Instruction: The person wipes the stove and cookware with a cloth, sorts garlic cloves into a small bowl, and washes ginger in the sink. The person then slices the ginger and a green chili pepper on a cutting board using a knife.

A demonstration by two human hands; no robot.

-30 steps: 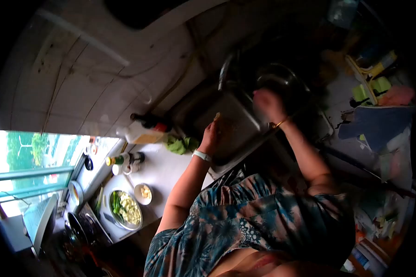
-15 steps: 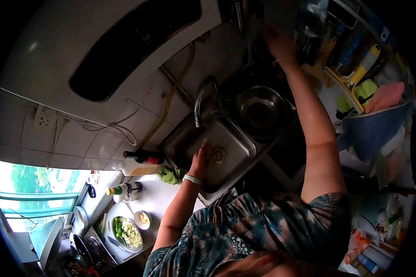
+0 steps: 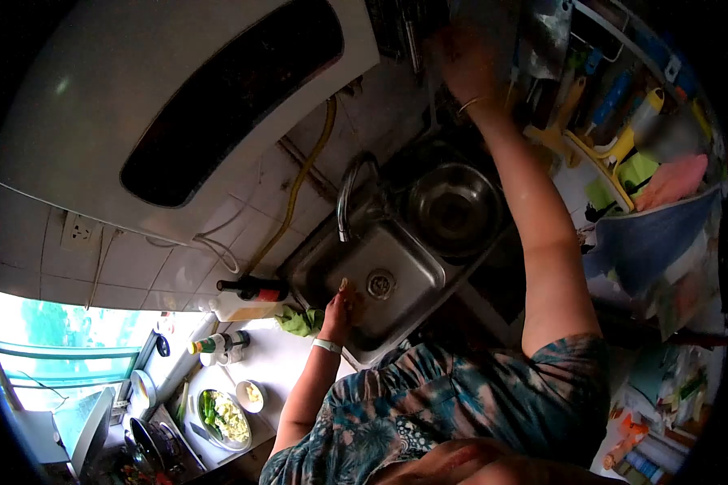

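Over the left part of the steel sink (image 3: 396,315), my left hand (image 3: 337,315) is closed on a small pale piece (image 3: 344,284) that sticks up from its fingertips. What the piece is cannot be made out. My right hand (image 3: 463,65) is raised high near the dark wall, beside hanging utensils (image 3: 413,40); its fingers are dark and blurred. The curved faucet (image 3: 346,198) stands at the sink's back edge. A round metal basin (image 3: 455,206) sits to the right of the sink.
On the counter at the left are an oval plate of chopped vegetables (image 3: 225,419), a small bowl (image 3: 251,395), bottles (image 3: 210,343) and a green cloth (image 3: 300,321). A dark bottle (image 3: 252,289) lies behind. Brushes and cloths (image 3: 675,182) hang at the right.
My right hand has risen from beside the basin to the hanging utensils. My left hand has shifted toward the sink's left front edge, and the view has turned.
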